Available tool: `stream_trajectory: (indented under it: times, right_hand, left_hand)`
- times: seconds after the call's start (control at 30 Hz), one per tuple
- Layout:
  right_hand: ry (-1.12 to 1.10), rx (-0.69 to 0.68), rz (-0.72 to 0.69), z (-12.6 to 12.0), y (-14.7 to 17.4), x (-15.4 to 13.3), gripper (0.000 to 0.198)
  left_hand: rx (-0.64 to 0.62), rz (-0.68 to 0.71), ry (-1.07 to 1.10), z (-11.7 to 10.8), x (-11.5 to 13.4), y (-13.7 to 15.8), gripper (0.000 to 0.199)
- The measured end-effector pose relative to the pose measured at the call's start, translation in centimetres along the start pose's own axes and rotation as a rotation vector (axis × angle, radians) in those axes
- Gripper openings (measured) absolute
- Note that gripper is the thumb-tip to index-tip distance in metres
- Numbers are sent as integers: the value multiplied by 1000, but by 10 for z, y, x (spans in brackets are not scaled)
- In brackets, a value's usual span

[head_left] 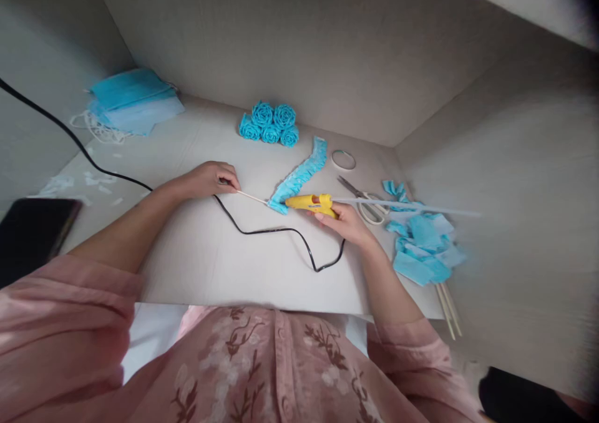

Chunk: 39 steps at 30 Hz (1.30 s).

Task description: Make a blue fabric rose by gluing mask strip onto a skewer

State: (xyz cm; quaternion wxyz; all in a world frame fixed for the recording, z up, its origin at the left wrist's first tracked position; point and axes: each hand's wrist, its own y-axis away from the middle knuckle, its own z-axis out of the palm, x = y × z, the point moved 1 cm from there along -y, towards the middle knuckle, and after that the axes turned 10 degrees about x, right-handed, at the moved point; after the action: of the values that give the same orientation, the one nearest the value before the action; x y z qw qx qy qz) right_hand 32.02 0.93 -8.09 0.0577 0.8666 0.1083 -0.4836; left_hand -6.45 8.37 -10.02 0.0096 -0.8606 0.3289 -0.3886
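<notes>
Between the fingers of my left hand (218, 179) is the end of a thin pale stick (253, 196). The stick's other end meets the near end of a ruffled blue strip (299, 175), which runs away from me across the table. My right hand (349, 222) is wrapped round a yellow hot glue gun (311, 204), its nozzle pointing left at the strip's near end. Whether the nozzle touches the strip I cannot tell. A long translucent glue stick (421, 207) juts from the back of the gun.
Several blue rolled flowers (269, 123) stand at the back. Blue face masks (133, 98) are stacked back left. At right lie a tape ring (343, 160), scissors (369, 204), blue scraps (423, 242) and sticks (448, 311). A black cord (262, 231) crosses the table; a dark phone (35, 236) is left.
</notes>
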Motion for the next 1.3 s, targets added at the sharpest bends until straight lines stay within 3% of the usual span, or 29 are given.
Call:
stream_trajectory:
  times: [0.17,0.5,1.3]
  right_hand:
    - [74,-24,-4,-1,-1,2,50]
    - [-47,1,5,-6,1,-2,51]
    - [-15,-2,18,-9,0,0,42]
  left_hand:
    - [-7,6,-2,0,1,0,27]
    - [-4,-9,12,1,0,0,26]
    - [4,-14,-5,1,-3,0,25]
